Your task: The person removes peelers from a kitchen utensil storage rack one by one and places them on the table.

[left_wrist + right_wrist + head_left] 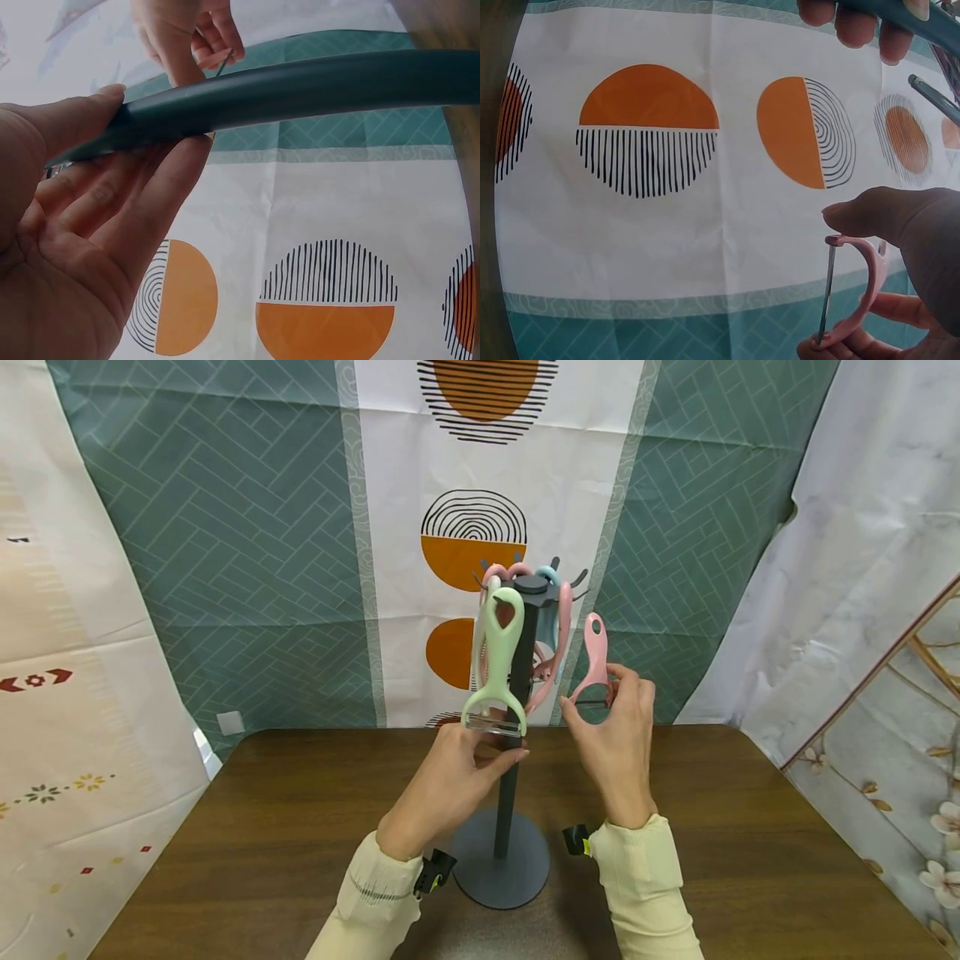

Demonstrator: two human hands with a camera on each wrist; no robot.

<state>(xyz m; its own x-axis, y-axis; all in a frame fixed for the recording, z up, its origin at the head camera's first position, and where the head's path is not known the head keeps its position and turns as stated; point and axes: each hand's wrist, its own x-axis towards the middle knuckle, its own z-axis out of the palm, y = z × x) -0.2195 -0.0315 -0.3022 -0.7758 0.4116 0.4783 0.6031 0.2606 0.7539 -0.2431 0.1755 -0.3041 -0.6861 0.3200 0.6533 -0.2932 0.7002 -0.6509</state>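
Observation:
A dark grey rotating-style rack on a pole [506,810] stands upright on a round base, hung with peelers. My left hand [453,781] holds the pole between thumb and fingers, just under a light green peeler [498,664] on the near hook. In the left wrist view the pole [300,90] crosses between thumb and fingers. Right of the rack, my right hand [618,735] pinches a pink peeler [596,656] by its blade end, handle up and apart from the hooks. The right wrist view shows that peeler's metal blade [826,292] between thumb and fingers.
Another pink peeler [555,652] hangs on the rack's right side, with more pink, white and blue ones partly hidden behind. Bare hooks [579,578] stick out at the upper right. The wooden table [300,827] ends at a patterned curtain [262,527].

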